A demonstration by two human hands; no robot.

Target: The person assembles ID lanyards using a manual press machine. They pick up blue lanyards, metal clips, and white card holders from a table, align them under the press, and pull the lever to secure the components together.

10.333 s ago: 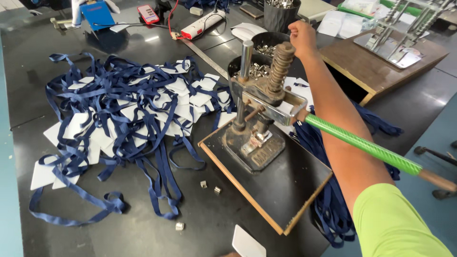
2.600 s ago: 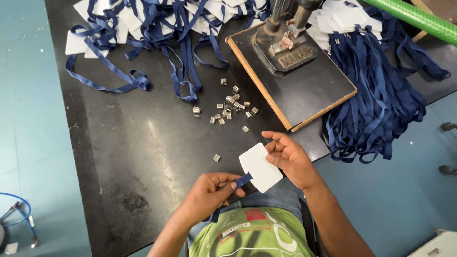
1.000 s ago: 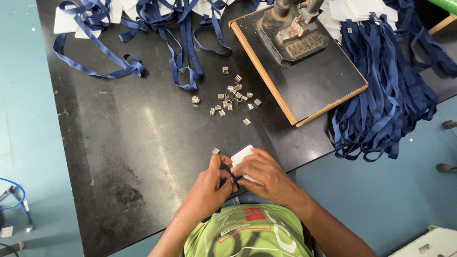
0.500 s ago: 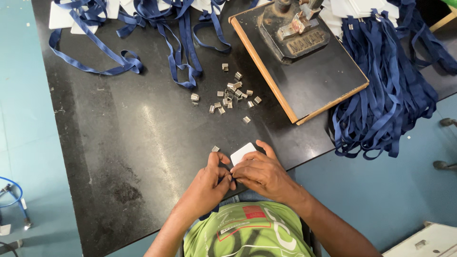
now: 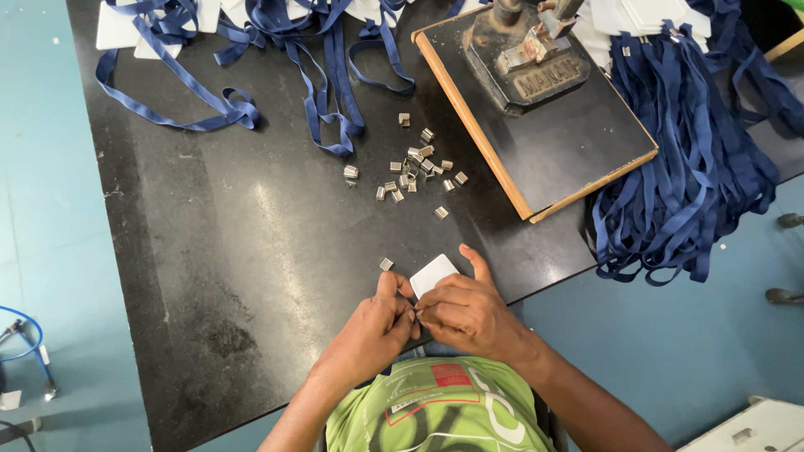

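My left hand and my right hand meet at the near edge of the black table. Together they pinch a small white card that sticks out above my right fingers. The blue strap seen earlier with the card is hidden between my fingers. One loose metal clip lies just beyond my left thumb. A scatter of several metal clips sits farther out, towards the table's middle.
A hand press stands on a wooden-edged black board at the upper right. Blue straps with white cards sprawl across the far table. Another bundle of blue straps hangs over the right edge.
Earlier my right hand was up at the press. It then held the white card apart from my left hand with a blue strap. Both hands have since come together on the card.
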